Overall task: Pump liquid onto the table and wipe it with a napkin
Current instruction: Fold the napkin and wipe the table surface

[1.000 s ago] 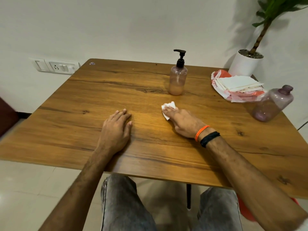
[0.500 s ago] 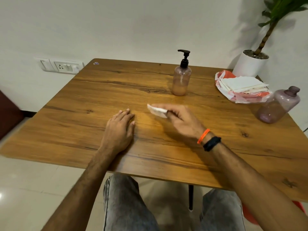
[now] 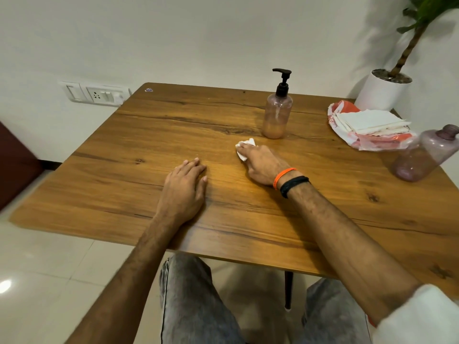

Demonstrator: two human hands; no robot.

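On the wooden table (image 3: 124, 184), near its middle, the right hand (image 3: 263, 165) presses a crumpled white napkin (image 3: 244, 150) flat against the surface, its fingers curled over the paper so that only the far and left edges of the napkin show. Just beyond the napkin stands the pump bottle (image 3: 277, 112), upright, with a black pump head and pale liquid filling its lower part; bottle and napkin are near but apart. The left hand (image 3: 185, 192) rests palm-down on the table, fingers straight and close together, holding nothing, well to the left of the napkin. At the far right corner lies a stack of napkins (image 3: 370, 121) on a red-and-white plastic bag (image 3: 372, 142). Beside the bag stands a capped purple bottle (image 3: 422, 155). Behind it a potted plant (image 3: 383, 89) is visible.
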